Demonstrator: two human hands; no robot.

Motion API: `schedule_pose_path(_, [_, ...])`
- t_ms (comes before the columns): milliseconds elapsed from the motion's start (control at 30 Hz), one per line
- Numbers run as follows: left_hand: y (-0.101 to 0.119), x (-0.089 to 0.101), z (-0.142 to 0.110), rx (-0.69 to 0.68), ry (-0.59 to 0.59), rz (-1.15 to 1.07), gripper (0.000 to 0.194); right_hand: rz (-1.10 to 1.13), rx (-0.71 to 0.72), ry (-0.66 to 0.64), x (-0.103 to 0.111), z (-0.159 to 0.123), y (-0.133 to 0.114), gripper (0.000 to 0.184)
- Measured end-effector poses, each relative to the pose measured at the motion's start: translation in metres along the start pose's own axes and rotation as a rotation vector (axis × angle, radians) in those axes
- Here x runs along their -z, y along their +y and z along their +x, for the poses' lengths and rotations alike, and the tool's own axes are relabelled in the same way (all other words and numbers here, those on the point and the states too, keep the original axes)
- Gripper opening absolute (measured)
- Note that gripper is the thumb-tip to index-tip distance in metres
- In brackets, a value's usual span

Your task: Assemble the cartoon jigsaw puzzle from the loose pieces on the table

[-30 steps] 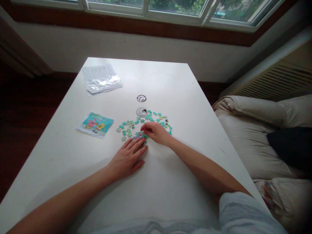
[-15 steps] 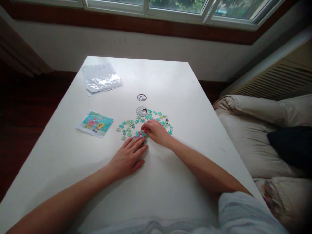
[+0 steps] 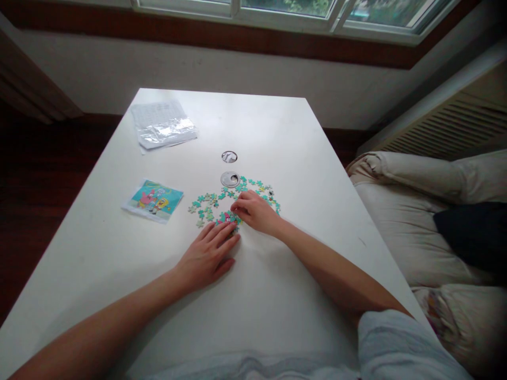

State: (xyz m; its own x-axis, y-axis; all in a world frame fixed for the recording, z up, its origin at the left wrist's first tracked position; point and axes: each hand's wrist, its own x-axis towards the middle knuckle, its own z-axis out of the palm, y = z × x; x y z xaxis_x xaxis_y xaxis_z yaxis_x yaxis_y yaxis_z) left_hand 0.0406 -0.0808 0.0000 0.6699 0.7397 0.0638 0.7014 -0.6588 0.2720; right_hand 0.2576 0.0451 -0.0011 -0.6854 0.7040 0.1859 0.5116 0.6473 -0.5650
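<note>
My left hand [image 3: 208,253] lies flat on the table with its fingers spread. Its fingertips rest at the lower edge of a pink and teal cluster of jigsaw pieces [image 3: 227,217], partly covering it. Just right of that cluster, my right hand [image 3: 256,212] has thumb and fingers pinched together on a small jigsaw piece, mostly hidden by the fingers. Loose green and teal jigsaw pieces [image 3: 205,199] lie in a ring around the cluster, some beneath or behind my right hand.
A picture card in a clear sleeve [image 3: 155,201], showing cartoon figures, lies on the left of the white table [image 3: 277,306]. Clear plastic packaging with paper [image 3: 163,125] is at the back left. Two round metal fittings [image 3: 230,179] sit mid-table. A beige sofa [image 3: 400,227] stands at right.
My right hand's fingertips have shifted very slightly beside the cluster, still pinched. The left hand stays flat in place. The whole view has tilted a little.
</note>
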Motion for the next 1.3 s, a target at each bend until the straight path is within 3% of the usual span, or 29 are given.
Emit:
schedule_pose_path(167, [0.000, 0.000, 0.001, 0.000, 0.008, 0.001, 0.052, 0.056, -0.050, -0.008, 0.000, 0.002, -0.003, 0.002])
schedule_pose_path(433, [-0.001, 0.001, 0.002, 0.000, 0.030, -0.029, 0.050, 0.242, -0.189, -0.014, -0.003, 0.004, -0.006, 0.011])
schedule_pose_path(1067, [0.002, 0.005, 0.005, 0.059, 0.030, -0.031, 0.055, 0.184, -0.345, 0.037, -0.007, 0.003, -0.018, 0.011])
schedule_pose_path(1300, [0.001, 0.008, 0.006, 0.061, 0.030, -0.020, 0.050, 0.128, -0.323, 0.071, -0.013, 0.001, -0.023, 0.013])
